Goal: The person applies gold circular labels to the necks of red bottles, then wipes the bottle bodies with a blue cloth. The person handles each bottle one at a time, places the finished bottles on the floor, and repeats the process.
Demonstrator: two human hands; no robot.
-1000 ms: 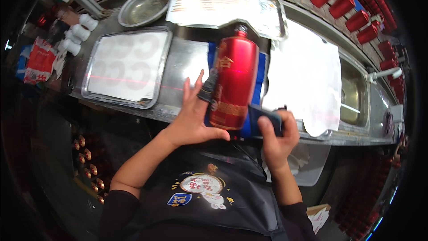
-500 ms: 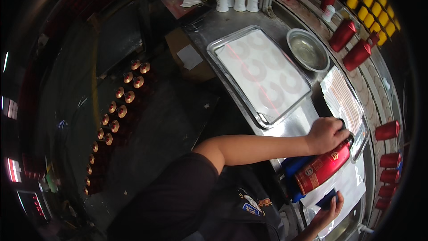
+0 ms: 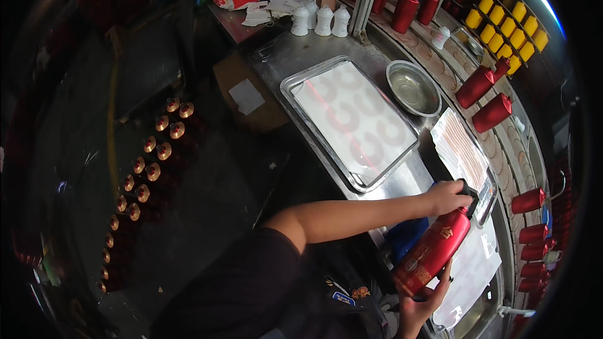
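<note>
A glossy red bottle with gold markings is held tilted over the bench, its neck toward the far right. My left hand is closed round its neck end, where a black piece shows beside the fingers. Below the bottle, my right hand curls against its lower side. A small dark pad shows partly between that hand and the bottle; the rest is hidden. Behind the bottle lies something blue, mostly covered by my arm and the bottle.
A metal tray with a white sheet of grey crescent prints lies on the bench, beside a steel bowl. More printed sheets lie to the right. Red bottles line the curved conveyor. White jars stand behind; gold-topped bottles stand left.
My right hand has come up with the dark pad against the bottle's side. The bottle has shifted slightly left and turned. The whole view has moved a little.
</note>
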